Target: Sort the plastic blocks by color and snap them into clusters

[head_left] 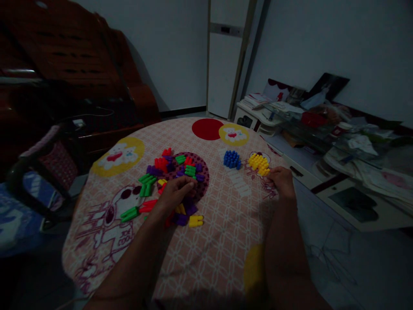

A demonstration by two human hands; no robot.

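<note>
My left hand (179, 189) hovers over the loose pile of plastic building blocks, its fingers curled together. Whatever it may hold is hidden. Around it lie red blocks (160, 164), green blocks (146, 185), purple blocks (154, 170) and a yellow block (195, 221) nearer to me. At the right side of the table, my right hand (282, 181) pinches the near end of a cluster of yellow blocks (259, 163), which rests on the cloth. Just left of that cluster sits a group of blue blocks (232, 159), packed close together.
A patterned cloth (222, 245) covers the round table. A low cabinet (348, 198) heaped with papers and bags stands to the right. On the left are a chair (48, 168) and a dark wooden bench (71, 56). A tall white unit (225, 69) stands behind.
</note>
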